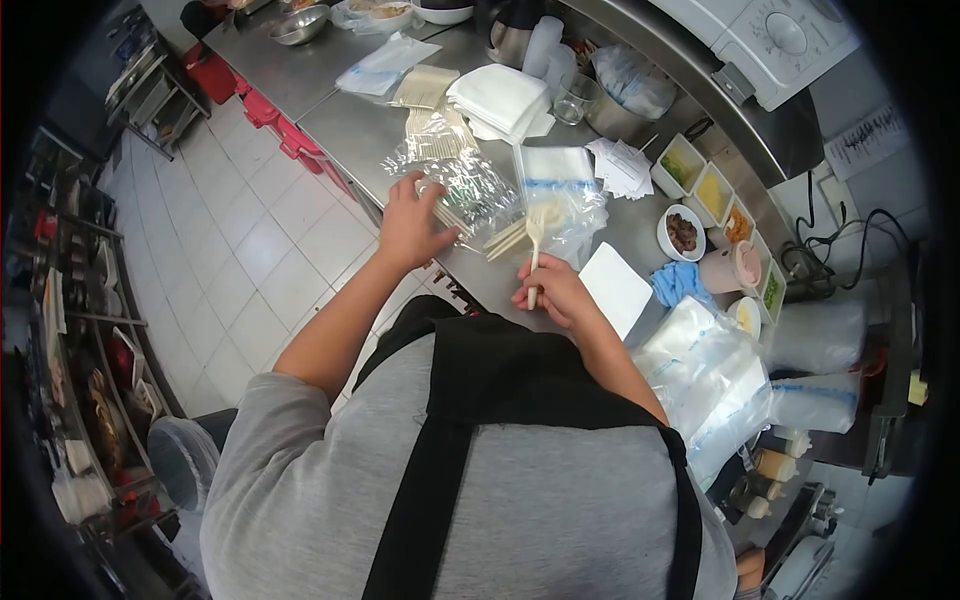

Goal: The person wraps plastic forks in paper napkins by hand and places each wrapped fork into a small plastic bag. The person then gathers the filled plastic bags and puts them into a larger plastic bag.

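Observation:
My right hand [555, 290] is closed round the handle of a cream-coloured fork [536, 237], its head pointing away from me. Just left of that head, several pale utensil handles [506, 240] lie on the counter by a clear bag. My left hand [408, 228] rests at the near edge of a crinkled clear plastic bag [470, 185], fingers apart and curved over it. Pale sticks or handles show in the bag beside my left thumb. A stack of clear plastic bags with a blue stripe [560, 170] lies beyond my right hand.
White napkins [500, 100] and brown packets [426, 88] lie farther back. At right are a white sheet [612, 288], a bowl of dark food [681, 232], a blue cloth [682, 284], trays of chopped food [711, 192] and plastic bags [700, 370]. The counter edge borders the tiled floor [240, 250].

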`<action>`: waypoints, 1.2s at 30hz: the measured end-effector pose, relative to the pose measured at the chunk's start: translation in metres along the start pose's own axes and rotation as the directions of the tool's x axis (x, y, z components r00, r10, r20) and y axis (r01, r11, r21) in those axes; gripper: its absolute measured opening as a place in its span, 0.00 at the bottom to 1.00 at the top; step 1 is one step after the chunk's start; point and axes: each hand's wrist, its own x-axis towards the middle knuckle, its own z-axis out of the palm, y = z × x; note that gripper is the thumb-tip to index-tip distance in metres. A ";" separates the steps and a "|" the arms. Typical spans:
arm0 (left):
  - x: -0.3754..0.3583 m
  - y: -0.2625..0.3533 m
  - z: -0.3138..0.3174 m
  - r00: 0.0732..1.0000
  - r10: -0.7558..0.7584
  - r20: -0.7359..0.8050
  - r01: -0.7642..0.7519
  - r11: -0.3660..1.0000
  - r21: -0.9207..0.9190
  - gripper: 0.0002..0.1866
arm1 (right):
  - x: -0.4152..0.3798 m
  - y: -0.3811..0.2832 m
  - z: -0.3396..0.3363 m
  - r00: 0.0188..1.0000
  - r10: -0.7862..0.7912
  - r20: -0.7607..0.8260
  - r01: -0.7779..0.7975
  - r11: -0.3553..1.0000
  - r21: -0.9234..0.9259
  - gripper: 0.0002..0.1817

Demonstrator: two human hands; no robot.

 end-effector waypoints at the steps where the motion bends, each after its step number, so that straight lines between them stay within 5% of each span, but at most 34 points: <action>1: 0.000 0.002 0.001 0.999 0.024 0.023 -0.024 1.000 0.020 0.29 | 0.005 0.003 -0.005 0.999 0.033 -0.014 -0.033 0.998 -0.046 0.11; 3: 0.000 0.003 0.008 0.998 0.060 0.035 -0.062 0.996 0.069 0.29 | 0.011 0.005 -0.017 0.994 0.095 -0.048 -0.100 0.986 -0.132 0.08; 4: 0.001 0.001 0.016 0.997 0.075 0.022 -0.077 0.992 0.098 0.28 | 0.007 0.006 -0.020 0.993 -0.054 -0.104 0.001 0.893 -0.450 0.08; 6: 0.005 -0.004 0.024 0.997 0.073 -0.008 -0.072 0.988 0.139 0.27 | -0.013 0.013 -0.024 0.932 -0.356 -0.063 0.091 0.399 -0.912 0.07; 9: 0.017 -0.019 0.024 0.998 0.050 -0.043 -0.045 0.992 0.121 0.26 | -0.059 -0.008 -0.028 0.985 -0.174 0.005 0.090 0.481 -0.872 0.08; 12: 0.020 -0.029 0.018 0.994 0.098 -0.050 -0.097 0.995 0.012 0.25 | -0.056 -0.023 -0.010 0.961 -0.248 0.120 0.267 0.733 -0.626 0.11; 14: 0.018 -0.033 0.020 0.991 0.110 -0.074 -0.114 0.992 -0.045 0.23 | -0.019 -0.035 0.012 0.889 -0.427 0.164 0.438 0.690 -0.576 0.12; 16: 0.017 -0.034 0.022 0.990 0.089 -0.109 -0.100 0.990 -0.103 0.23 | 0.026 -0.044 0.029 0.843 -0.524 0.124 0.443 0.545 -0.712 0.12; 19: 0.014 -0.041 0.022 0.985 0.081 -0.155 -0.104 0.983 -0.148 0.23 | 0.077 -0.053 0.053 0.905 -0.425 -0.002 0.077 0.169 -0.983 0.16; 25: 0.016 -0.048 0.023 0.986 0.084 -0.141 -0.113 0.970 -0.216 0.25 | 0.099 -0.033 0.063 0.776 -0.630 0.042 0.215 0.201 -0.956 0.13; 31: 0.024 -0.047 0.022 0.978 0.118 -0.169 -0.145 0.977 -0.154 0.27 | 0.103 -0.047 0.059 0.895 -0.439 -0.074 0.109 0.377 -0.920 0.10; 36: 0.030 -0.050 0.026 0.984 0.086 -0.153 -0.107 0.985 -0.135 0.28 | 0.093 -0.047 0.049 0.810 -0.583 -0.064 0.127 0.281 -0.951 0.09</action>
